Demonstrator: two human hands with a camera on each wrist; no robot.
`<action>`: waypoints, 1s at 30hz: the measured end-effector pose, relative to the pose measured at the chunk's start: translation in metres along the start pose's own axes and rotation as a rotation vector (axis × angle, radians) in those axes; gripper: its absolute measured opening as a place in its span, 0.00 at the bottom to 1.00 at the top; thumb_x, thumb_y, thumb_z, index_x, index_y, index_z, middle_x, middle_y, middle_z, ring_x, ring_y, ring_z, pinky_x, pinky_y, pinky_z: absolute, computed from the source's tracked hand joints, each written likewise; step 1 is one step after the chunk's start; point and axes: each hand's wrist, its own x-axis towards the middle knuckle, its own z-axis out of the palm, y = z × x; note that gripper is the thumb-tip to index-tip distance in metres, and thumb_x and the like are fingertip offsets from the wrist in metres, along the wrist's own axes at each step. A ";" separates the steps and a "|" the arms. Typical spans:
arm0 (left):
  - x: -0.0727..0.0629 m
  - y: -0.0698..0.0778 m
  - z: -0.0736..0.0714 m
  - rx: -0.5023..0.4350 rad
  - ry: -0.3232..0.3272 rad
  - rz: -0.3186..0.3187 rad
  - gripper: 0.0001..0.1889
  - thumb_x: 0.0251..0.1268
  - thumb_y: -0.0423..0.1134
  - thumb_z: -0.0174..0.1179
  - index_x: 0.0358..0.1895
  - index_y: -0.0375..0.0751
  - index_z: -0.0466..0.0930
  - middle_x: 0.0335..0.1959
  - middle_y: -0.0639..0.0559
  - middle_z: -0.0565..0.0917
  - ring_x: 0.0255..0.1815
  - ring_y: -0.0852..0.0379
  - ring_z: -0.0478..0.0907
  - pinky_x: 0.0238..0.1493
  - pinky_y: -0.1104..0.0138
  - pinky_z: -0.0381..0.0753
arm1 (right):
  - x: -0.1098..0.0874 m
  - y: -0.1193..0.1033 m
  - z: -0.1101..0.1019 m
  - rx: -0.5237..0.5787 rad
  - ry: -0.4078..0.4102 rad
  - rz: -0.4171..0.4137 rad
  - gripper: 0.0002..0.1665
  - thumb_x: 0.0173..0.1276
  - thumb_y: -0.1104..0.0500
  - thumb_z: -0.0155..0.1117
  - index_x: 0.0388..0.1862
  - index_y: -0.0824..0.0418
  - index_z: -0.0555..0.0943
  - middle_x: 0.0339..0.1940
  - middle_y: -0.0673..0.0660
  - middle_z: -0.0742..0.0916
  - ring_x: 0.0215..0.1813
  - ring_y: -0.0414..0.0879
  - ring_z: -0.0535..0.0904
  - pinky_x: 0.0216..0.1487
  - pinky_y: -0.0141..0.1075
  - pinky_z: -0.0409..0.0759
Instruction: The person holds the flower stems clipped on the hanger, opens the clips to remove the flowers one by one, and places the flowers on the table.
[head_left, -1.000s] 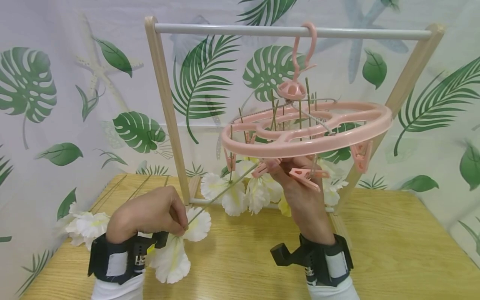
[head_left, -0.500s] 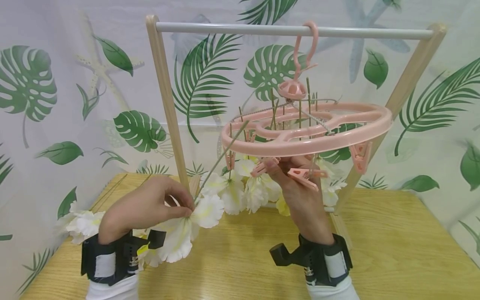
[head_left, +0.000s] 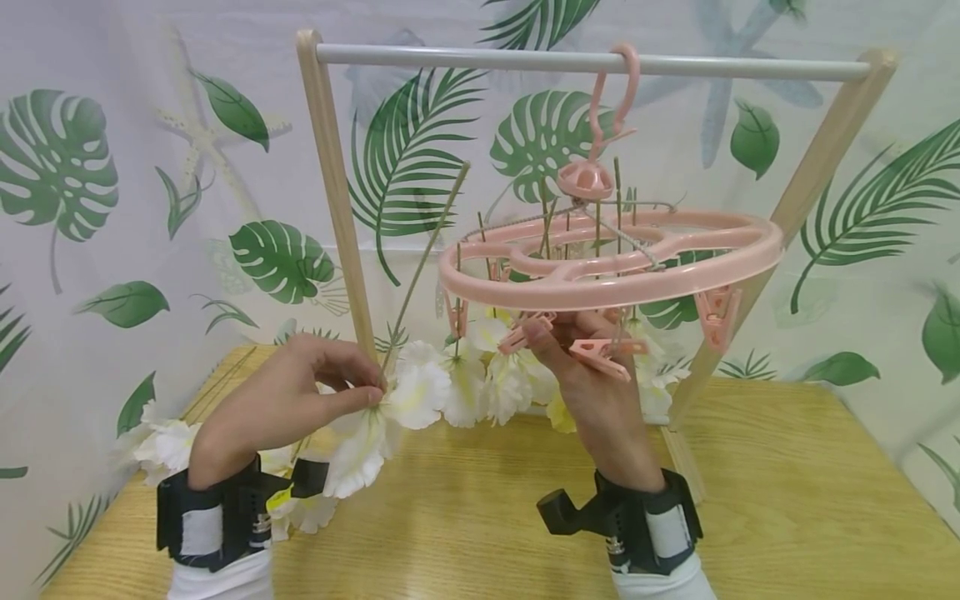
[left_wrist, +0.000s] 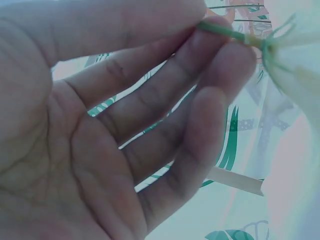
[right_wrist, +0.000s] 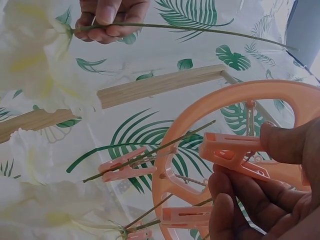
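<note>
My left hand [head_left: 296, 400] pinches a white artificial flower [head_left: 416, 387] by the green stem, just under the bloom. Its stem [head_left: 427, 258] points up, leaning right, left of the pink round clip hanger [head_left: 600, 292]. In the left wrist view, thumb and fingertips meet on the green stem [left_wrist: 220, 30] beside the pale petals. Under the hanger's front rim, my right hand [head_left: 600, 392] grips a pink clothespin [head_left: 525, 333]. The right wrist view shows the thumb on the upper arm of that clothespin [right_wrist: 232, 145] and fingers below, with no stem between its jaws.
A wooden rack with a white bar [head_left: 465, 57] carries the hanger by its hook [head_left: 622, 92]. Several white flowers [head_left: 510, 383] hang head-down from it, stems poking up through the ring. More flowers [head_left: 161, 442] lie at the left of the wooden table [head_left: 810, 483].
My left hand has shifted slightly up and left. The flower's stem has swung from a low slant toward the clips to nearly upright. My right hand stays almost still on the clothespin.
</note>
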 end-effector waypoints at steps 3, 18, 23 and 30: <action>-0.001 0.000 0.000 -0.002 0.026 -0.006 0.03 0.67 0.30 0.66 0.38 0.41 0.87 0.35 0.55 0.88 0.35 0.58 0.84 0.41 0.63 0.84 | 0.000 0.000 0.001 0.010 -0.024 0.017 0.08 0.75 0.62 0.64 0.49 0.59 0.85 0.38 0.56 0.89 0.48 0.53 0.82 0.59 0.46 0.76; 0.001 0.001 0.000 -0.007 0.133 -0.006 0.04 0.68 0.29 0.65 0.41 0.38 0.87 0.35 0.54 0.88 0.36 0.58 0.84 0.40 0.64 0.84 | -0.001 0.000 0.006 -0.010 -0.085 0.061 0.11 0.74 0.58 0.66 0.50 0.62 0.82 0.38 0.55 0.89 0.51 0.53 0.82 0.56 0.42 0.76; 0.001 0.004 0.001 -0.009 0.151 -0.019 0.04 0.68 0.29 0.65 0.42 0.38 0.87 0.35 0.55 0.88 0.36 0.58 0.84 0.41 0.64 0.83 | -0.002 0.001 0.007 -0.007 -0.095 0.049 0.09 0.73 0.60 0.66 0.47 0.63 0.81 0.37 0.56 0.88 0.49 0.53 0.82 0.54 0.43 0.77; 0.001 0.007 0.002 0.000 0.195 -0.034 0.05 0.68 0.31 0.66 0.43 0.38 0.88 0.37 0.54 0.88 0.38 0.58 0.84 0.42 0.65 0.83 | 0.000 0.006 0.012 0.101 -0.147 0.021 0.07 0.71 0.69 0.65 0.46 0.69 0.80 0.37 0.53 0.88 0.46 0.50 0.84 0.53 0.41 0.79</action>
